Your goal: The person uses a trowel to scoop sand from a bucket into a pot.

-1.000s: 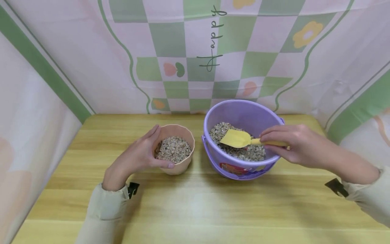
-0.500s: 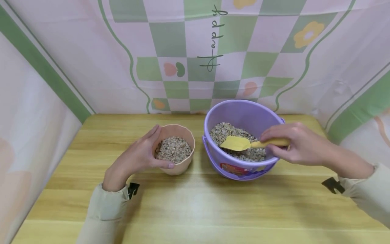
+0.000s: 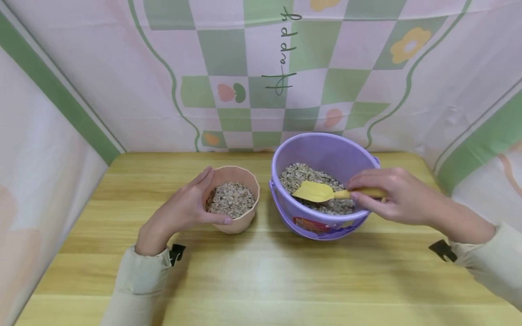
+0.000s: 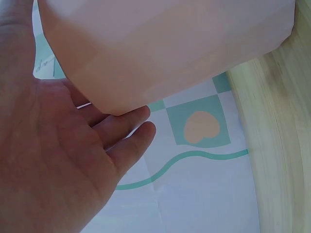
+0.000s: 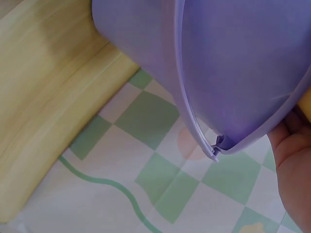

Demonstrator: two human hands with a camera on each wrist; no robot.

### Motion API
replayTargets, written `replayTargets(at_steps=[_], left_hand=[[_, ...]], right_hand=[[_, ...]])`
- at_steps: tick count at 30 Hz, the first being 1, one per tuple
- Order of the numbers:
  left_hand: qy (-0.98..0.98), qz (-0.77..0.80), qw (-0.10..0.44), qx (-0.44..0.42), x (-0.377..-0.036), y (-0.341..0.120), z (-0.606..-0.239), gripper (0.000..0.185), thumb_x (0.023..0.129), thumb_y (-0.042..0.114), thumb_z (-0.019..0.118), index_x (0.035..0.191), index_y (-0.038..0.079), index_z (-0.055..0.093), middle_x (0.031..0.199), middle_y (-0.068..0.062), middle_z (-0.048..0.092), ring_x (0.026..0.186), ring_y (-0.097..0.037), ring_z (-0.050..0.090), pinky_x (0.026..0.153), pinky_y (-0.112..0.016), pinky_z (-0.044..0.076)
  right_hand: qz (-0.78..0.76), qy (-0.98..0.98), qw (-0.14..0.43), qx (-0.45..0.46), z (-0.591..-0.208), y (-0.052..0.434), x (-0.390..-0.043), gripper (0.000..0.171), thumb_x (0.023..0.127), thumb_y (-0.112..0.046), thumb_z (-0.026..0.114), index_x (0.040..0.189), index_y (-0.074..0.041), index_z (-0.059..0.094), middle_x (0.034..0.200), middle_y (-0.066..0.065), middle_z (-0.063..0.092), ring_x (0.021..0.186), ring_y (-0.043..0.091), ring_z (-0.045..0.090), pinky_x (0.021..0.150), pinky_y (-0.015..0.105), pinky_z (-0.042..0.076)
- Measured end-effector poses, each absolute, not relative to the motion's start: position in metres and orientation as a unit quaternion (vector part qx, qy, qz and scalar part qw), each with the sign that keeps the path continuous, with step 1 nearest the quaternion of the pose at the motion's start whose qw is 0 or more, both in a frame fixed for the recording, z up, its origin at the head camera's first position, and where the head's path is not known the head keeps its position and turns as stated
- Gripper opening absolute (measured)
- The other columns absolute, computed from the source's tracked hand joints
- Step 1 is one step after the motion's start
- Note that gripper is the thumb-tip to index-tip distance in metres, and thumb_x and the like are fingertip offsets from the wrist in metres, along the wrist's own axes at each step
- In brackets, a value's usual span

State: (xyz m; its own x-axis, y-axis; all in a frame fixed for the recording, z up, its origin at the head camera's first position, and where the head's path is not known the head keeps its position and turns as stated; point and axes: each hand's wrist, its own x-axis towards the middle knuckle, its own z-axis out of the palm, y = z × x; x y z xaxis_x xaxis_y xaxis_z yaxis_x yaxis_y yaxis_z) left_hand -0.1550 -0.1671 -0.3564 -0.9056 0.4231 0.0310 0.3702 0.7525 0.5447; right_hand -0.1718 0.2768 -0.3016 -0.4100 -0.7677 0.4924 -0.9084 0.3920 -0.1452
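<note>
Left hand (image 3: 185,208) grips the peach ribbed plastic pot (image 3: 240,222) of gravel. Right hand (image 3: 397,194) holds the yellow plastic trowel (image 3: 316,192) inside the purple plastic bucket (image 3: 326,149).

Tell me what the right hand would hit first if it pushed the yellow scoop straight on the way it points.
The right hand points the yellow scoop leftward and slightly down, so its tip would likely meet the gravel, then the purple bucket's left wall; depth is uncertain.
</note>
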Motion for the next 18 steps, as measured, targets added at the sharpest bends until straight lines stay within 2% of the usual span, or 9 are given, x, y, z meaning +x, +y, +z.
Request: replayTargets(at_steps=[4,9,12,16,18], left_hand=[[0.935,0.279,0.047,0.214,-0.156,-0.168,-0.357,0.134,0.065,0.074,0.077,0.156,-0.004,0.017,0.163,-0.021,0.014,0.146,-0.037,0.025,0.115,-0.05,0.03],[0.935,0.278,0.057,0.212,-0.157,-0.17,-0.356,0.129,0.07,0.074,0.074,0.157,-0.003,0.017,0.164,-0.02,0.013,0.147,-0.038,0.024,0.115,-0.052,0.029],[0.93,0.297,0.07,0.206,-0.158,-0.173,-0.355,0.12,0.077,0.068,0.073,0.158,0.0,0.014,0.164,-0.017,0.013,0.148,-0.036,0.021,0.116,-0.052,0.027],[0.919,0.334,0.075,0.197,-0.163,-0.18,-0.354,0.105,0.086,0.06,0.069,0.158,0.001,0.019,0.162,-0.015,0.023,0.148,-0.032,0.025,0.116,-0.051,0.027],[0.916,0.343,0.072,0.194,-0.166,-0.184,-0.352,0.098,0.089,0.059,0.066,0.157,0.001,0.025,0.16,-0.014,0.028,0.147,-0.03,0.027,0.116,-0.05,0.028]], right_hand=[[0.19,-0.818,0.186,0.51,-0.302,0.277,-0.171,0.017,0.091,-0.027,0.069,0.099,-0.014,0.078,0.099,0.0,0.075,0.079,0.015,0.072,0.073,0.024,0.057],[0.181,-0.826,0.188,0.5,-0.299,0.276,-0.17,0.019,0.085,-0.022,0.073,0.101,-0.013,0.077,0.103,0.003,0.075,0.085,0.019,0.072,0.083,0.02,0.054],[0.187,-0.822,0.211,0.495,-0.298,0.277,-0.172,0.025,0.091,-0.031,0.07,0.102,-0.01,0.077,0.106,0.006,0.074,0.089,0.024,0.071,0.093,0.013,0.046],[0.198,-0.831,0.233,0.465,-0.296,0.283,-0.176,0.039,0.099,-0.042,0.059,0.109,-0.007,0.075,0.115,0.011,0.07,0.106,0.023,0.066,0.101,0.011,0.036],[0.204,-0.842,0.229,0.444,-0.294,0.286,-0.178,0.035,0.1,-0.034,0.059,0.115,-0.006,0.073,0.122,0.014,0.067,0.116,0.02,0.061,0.104,0.011,0.033]])
